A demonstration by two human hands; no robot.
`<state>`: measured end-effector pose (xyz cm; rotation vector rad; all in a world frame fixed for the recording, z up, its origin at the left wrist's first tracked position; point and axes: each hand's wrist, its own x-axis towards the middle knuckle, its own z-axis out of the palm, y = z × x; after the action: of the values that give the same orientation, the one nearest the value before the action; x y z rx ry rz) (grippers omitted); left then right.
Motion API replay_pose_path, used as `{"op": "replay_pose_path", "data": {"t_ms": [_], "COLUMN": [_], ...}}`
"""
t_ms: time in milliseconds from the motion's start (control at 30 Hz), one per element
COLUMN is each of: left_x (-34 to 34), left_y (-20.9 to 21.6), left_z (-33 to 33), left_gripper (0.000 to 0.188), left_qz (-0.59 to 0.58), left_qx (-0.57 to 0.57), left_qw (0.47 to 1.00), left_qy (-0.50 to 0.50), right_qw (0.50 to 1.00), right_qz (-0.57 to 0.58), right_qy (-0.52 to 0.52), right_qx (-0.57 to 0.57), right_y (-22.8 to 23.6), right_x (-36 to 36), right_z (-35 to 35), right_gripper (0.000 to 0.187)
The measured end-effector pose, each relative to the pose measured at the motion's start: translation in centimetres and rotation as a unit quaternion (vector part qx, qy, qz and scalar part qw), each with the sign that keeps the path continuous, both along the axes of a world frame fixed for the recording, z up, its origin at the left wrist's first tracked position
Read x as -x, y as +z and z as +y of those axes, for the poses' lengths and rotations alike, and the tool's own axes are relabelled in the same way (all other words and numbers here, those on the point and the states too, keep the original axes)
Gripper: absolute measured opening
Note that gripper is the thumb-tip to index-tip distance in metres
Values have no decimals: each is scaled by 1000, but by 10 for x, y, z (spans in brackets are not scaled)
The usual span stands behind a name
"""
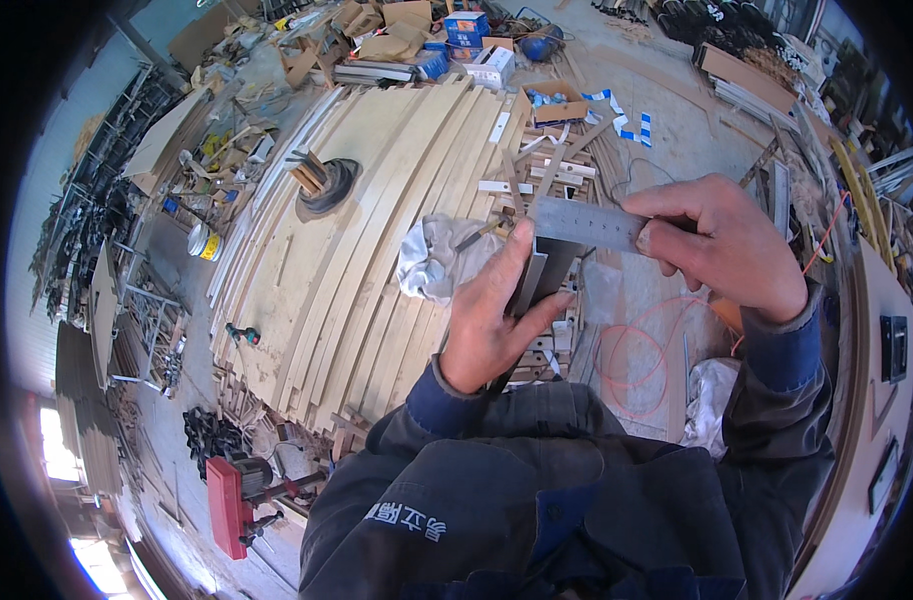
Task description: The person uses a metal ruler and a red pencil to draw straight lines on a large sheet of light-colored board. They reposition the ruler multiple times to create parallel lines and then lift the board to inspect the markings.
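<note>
My left hand (489, 318) is wrapped round a dark metal profile (543, 280) held upright in front of my body, with one finger up along its side. A flat grey metal strip (583, 222) with a row of small dark marks lies across the profile's upper end. My right hand (727, 245) pinches the strip's right end between thumb and fingers. At its left end, the strip meets the tip of my left finger. The profile's lower part is hidden behind my left hand. Just left of that hand, a white cloth (437, 258) lies crumpled on the boards.
Long pale wooden boards (377, 215) form a wide stack on the left, carrying a round dark holder (329, 187) with sticks and a green drill (243, 334). Behind are a carton (557, 104) and blue boxes (467, 30). A red hose (632, 365) coils on the floor.
</note>
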<state>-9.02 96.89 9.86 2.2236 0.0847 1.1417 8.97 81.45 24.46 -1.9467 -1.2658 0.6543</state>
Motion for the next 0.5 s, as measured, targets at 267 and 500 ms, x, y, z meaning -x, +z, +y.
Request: {"op": "replay_pose_path", "data": {"t_ms": [267, 500], "left_x": [-7, -9], "left_y": [-9, -14], "left_z": [5, 8], "left_gripper": [92, 83], "left_qz": [3, 8], "left_qx": [26, 72], "left_qw": [1000, 997], "left_qy": [5, -2], "right_qw": [999, 999], "right_qz": [46, 48], "right_qy": [7, 17], "right_qx": [11, 9], "right_y": [-11, -17], "right_x": [-12, -19], "right_z": [12, 22], "right_gripper": [29, 29]}}
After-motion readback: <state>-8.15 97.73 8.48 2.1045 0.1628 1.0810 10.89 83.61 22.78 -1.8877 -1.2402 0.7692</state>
